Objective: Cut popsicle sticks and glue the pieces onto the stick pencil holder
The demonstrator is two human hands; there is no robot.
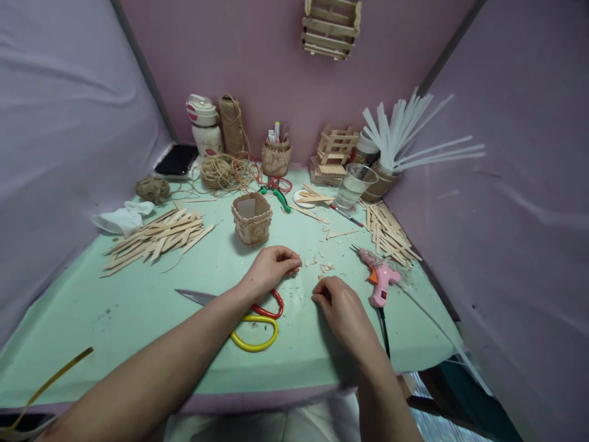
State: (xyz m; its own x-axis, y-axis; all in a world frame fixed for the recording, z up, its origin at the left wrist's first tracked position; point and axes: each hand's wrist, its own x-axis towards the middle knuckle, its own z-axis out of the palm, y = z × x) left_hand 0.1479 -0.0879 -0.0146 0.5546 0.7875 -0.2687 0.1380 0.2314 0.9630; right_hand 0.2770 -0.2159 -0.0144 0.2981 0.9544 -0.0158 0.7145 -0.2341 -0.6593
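Note:
My left hand [273,268] reaches over the scissors [255,318], its fingertips pinched together beside small wood chips [326,267]. Whatever the pinch may hold is too small to make out. My right hand [341,307] rests near the same chips with thumb and fingers closed, and anything in them is hidden. The scissors lie flat, one handle loop red and one yellow, partly covered by my left forearm. Just beyond my left hand stands a small square box [252,220] made of wooden pieces. A pink hot glue gun [381,279] lies to the right of my right hand.
Piles of wooden craft sticks [159,236] lie left and right. Along the back are a bottle [205,126], twine [225,170], green-handled pliers [278,197], a cup of clear liquid [353,187] and white glue sticks [400,132]. The glue gun's cord [384,334] runs over the front edge.

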